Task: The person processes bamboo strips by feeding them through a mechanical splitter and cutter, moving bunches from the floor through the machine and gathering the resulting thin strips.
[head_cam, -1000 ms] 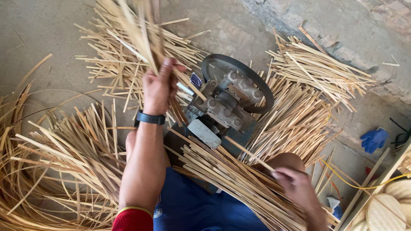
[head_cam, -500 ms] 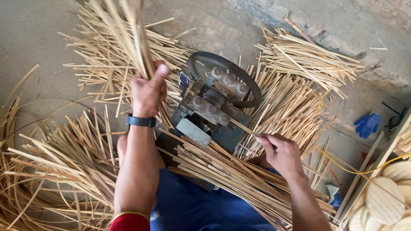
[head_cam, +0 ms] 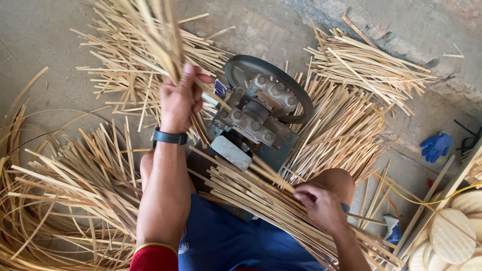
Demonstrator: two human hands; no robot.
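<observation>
The left hand [head_cam: 179, 100] is clenched around a raised bundle of bamboo strips [head_cam: 150, 35] beside the machine [head_cam: 256, 118]. The right hand [head_cam: 321, 206] pinches one strip [head_cam: 273, 175] from the lap pile. Fingers could likely slip toward the wheel [head_cam: 241, 68], or splinters could cut them.

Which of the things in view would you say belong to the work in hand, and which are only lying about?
In use:
- left hand gripping a raised bundle of strips
- right hand on the strips across the lap
- splitting machine with its wheel

Lying about:
- blue glove
- round woven discs
- yellow cord
- far strip pile
</observation>
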